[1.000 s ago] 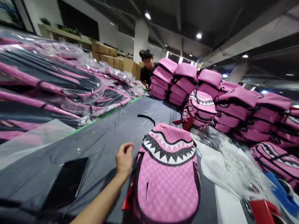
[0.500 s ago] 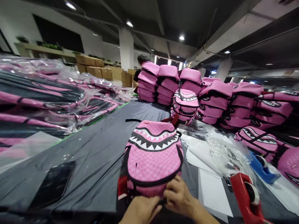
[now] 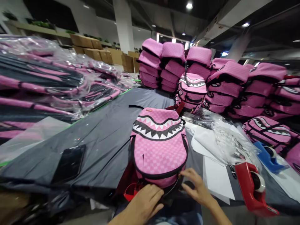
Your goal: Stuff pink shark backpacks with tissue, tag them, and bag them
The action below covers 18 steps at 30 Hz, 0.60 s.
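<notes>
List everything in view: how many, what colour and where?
shark-mouth backpack: 1, pink, front centre
other backpacks: many, pink, behind and right
plastic-wrapped backpacks: several, pink and black, left
phone: 1, black, left on table
table covering: 1, grey, centre
tape dispensers: 2, red and blue, right
paper sheets: several, white, right
loose plastic: count unclear, clear, right
cardboard boxes: several, brown, background
ceiling lights: several, white, above
plants: several, green, upper left
left hand: 1, bare, backpack's lower edge
right hand: 1, bare, backpack's lower right

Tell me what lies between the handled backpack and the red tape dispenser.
In the head view, white paper sheets, a small black item and, beside the backpack, the right hand.
</notes>
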Each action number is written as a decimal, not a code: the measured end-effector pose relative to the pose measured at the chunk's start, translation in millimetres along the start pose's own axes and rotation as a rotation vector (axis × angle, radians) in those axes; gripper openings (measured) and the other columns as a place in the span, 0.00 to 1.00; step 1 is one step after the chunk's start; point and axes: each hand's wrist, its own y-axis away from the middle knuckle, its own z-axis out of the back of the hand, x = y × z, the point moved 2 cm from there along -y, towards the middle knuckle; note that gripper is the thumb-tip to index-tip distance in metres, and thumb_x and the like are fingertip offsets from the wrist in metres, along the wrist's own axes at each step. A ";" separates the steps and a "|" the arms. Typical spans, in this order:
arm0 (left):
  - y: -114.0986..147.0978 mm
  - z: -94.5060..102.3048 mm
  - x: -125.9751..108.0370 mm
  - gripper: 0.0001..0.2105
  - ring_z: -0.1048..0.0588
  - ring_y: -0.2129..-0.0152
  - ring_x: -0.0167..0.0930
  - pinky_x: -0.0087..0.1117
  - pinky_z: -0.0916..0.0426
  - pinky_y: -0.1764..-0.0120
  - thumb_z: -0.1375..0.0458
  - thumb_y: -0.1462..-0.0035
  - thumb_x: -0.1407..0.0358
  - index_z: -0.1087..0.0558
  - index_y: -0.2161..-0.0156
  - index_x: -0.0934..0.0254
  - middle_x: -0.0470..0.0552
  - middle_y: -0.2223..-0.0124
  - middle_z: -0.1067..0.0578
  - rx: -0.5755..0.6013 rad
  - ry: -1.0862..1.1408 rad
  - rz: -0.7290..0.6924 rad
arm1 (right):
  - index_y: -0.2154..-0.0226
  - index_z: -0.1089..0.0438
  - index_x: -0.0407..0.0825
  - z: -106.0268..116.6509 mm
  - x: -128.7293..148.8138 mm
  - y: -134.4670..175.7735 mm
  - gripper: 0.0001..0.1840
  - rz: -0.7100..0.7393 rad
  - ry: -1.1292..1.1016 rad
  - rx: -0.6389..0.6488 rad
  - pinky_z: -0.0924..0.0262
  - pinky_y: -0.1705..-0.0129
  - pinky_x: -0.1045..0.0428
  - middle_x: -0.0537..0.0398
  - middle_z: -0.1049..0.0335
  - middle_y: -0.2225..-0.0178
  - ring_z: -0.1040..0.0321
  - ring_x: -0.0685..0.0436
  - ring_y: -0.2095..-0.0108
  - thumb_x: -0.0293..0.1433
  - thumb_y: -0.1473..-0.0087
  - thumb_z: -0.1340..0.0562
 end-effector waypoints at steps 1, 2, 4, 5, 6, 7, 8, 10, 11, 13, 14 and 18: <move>-0.5 5.7 0.3 0.09 0.21 0.67 0.34 0.34 0.27 0.61 0.46 0.34 0.64 0.28 0.54 0.66 0.54 0.63 0.21 -0.022 0.008 0.018 | 0.45 0.32 0.55 7.1 6.1 -2.7 0.18 0.019 0.008 -0.047 0.32 0.54 0.48 0.50 0.30 0.58 0.31 0.43 0.57 0.32 0.37 0.40; -3.6 11.5 1.6 0.09 0.22 0.68 0.33 0.34 0.28 0.61 0.48 0.32 0.64 0.28 0.56 0.65 0.53 0.65 0.21 -0.039 0.004 0.030 | 0.46 0.32 0.54 12.8 12.2 -7.8 0.16 0.054 0.026 -0.086 0.33 0.55 0.48 0.50 0.30 0.59 0.31 0.43 0.58 0.31 0.37 0.41; -13.1 22.1 8.5 0.16 0.26 0.76 0.29 0.32 0.31 0.67 0.54 0.29 0.66 0.29 0.67 0.63 0.47 0.73 0.25 -0.059 -0.042 0.053 | 0.51 0.29 0.53 14.9 22.3 -21.6 0.12 0.155 0.102 -0.101 0.33 0.57 0.47 0.50 0.30 0.60 0.32 0.42 0.59 0.34 0.38 0.38; -17.4 26.7 14.1 0.19 0.30 0.80 0.28 0.31 0.35 0.71 0.55 0.28 0.66 0.31 0.72 0.62 0.45 0.77 0.28 -0.056 -0.073 0.074 | 0.54 0.28 0.52 11.1 25.4 -28.2 0.12 0.206 0.160 -0.080 0.33 0.57 0.46 0.50 0.30 0.61 0.32 0.41 0.59 0.36 0.40 0.35; -20.4 31.0 20.9 0.21 0.33 0.83 0.27 0.30 0.38 0.74 0.55 0.28 0.66 0.33 0.75 0.62 0.43 0.80 0.31 -0.048 -0.099 0.103 | 0.55 0.27 0.52 5.2 26.4 -33.6 0.13 0.241 0.220 -0.051 0.34 0.56 0.44 0.49 0.31 0.60 0.33 0.40 0.59 0.38 0.42 0.33; -21.3 35.2 28.4 0.22 0.34 0.84 0.26 0.30 0.39 0.75 0.55 0.28 0.66 0.34 0.76 0.62 0.42 0.81 0.31 -0.034 -0.114 0.136 | 0.56 0.26 0.53 -1.7 25.0 -37.4 0.14 0.254 0.271 -0.029 0.34 0.56 0.43 0.49 0.31 0.59 0.33 0.39 0.58 0.39 0.43 0.32; -20.0 39.1 36.0 0.21 0.34 0.83 0.26 0.29 0.38 0.73 0.54 0.28 0.66 0.32 0.75 0.62 0.42 0.80 0.30 -0.015 -0.114 0.162 | 0.55 0.26 0.53 -8.4 21.7 -39.0 0.15 0.239 0.303 -0.025 0.34 0.54 0.42 0.48 0.32 0.58 0.34 0.38 0.56 0.38 0.44 0.31; -11.7 45.8 48.2 0.18 0.29 0.78 0.26 0.30 0.34 0.67 0.53 0.28 0.63 0.27 0.69 0.62 0.43 0.74 0.24 0.019 -0.086 0.153 | 0.51 0.28 0.54 -19.2 11.3 -35.7 0.17 0.139 0.282 -0.084 0.34 0.51 0.41 0.46 0.32 0.54 0.34 0.37 0.52 0.34 0.44 0.32; -5.9 48.4 51.9 0.16 0.26 0.74 0.28 0.31 0.33 0.61 0.53 0.28 0.62 0.25 0.64 0.62 0.45 0.69 0.21 0.030 -0.074 0.122 | 0.49 0.29 0.53 -23.5 5.5 -30.9 0.19 0.062 0.231 -0.148 0.34 0.51 0.42 0.46 0.32 0.53 0.33 0.38 0.52 0.32 0.44 0.33; 4.6 52.0 54.0 0.15 0.23 0.65 0.32 0.36 0.34 0.53 0.53 0.29 0.62 0.24 0.58 0.61 0.49 0.62 0.19 0.037 -0.107 0.063 | 0.48 0.32 0.51 -32.9 -4.8 -18.2 0.18 -0.119 0.099 -0.300 0.33 0.54 0.46 0.49 0.31 0.57 0.31 0.42 0.57 0.30 0.41 0.38; 6.9 52.7 52.7 0.15 0.23 0.63 0.33 0.38 0.35 0.51 0.54 0.29 0.63 0.24 0.58 0.61 0.50 0.60 0.19 0.046 -0.146 0.047 | 0.50 0.31 0.51 -39.2 -8.5 -12.2 0.15 -0.200 0.033 -0.345 0.33 0.57 0.48 0.51 0.31 0.60 0.31 0.44 0.61 0.29 0.40 0.40; -18.2 56.4 41.8 0.21 0.26 0.72 0.34 0.38 0.35 0.58 0.57 0.29 0.66 0.27 0.72 0.61 0.49 0.71 0.24 0.098 -0.236 0.001 | 0.67 0.33 0.50 -65.1 -11.7 -8.9 0.03 -0.327 -0.110 -0.322 0.35 0.64 0.52 0.56 0.34 0.68 0.34 0.47 0.68 0.27 0.48 0.39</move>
